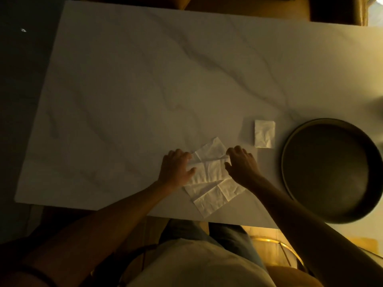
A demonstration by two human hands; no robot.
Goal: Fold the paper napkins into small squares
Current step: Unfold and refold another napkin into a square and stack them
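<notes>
The fingers [187, 157] of the left hand [176, 169] lie loosely spread and flat on the left edge of the unfolded paper napkin [213, 177], the thumb reaching inward onto the sheet. The fingers [233, 151] of the right hand [242, 168] are curled, with the tips at the napkin's right edge where a flap lifts slightly; whether they pinch the paper or only press on it cannot be told in the dim light. The two hands sit on opposite sides of the sheet, apart from each other, with white paper showing between them.

The napkin lies turned at an angle on the pale marbled worktop [145, 90], creased into squares. Its far corner points away from the person, and its near corner comes close to the worktop's near edge without passing over it.

A folded napkin [264, 133], a small white rectangle, rests flat just beyond and to the right of the right hand, apart from the open sheet. Right of it, near but not touching, stands a dark round tray [290, 146] with a raised rim; its near side hangs a little past the worktop's near edge.

To the left of the hands and across the far half, the worktop is open, bare surface out to its left and far edges.
</notes>
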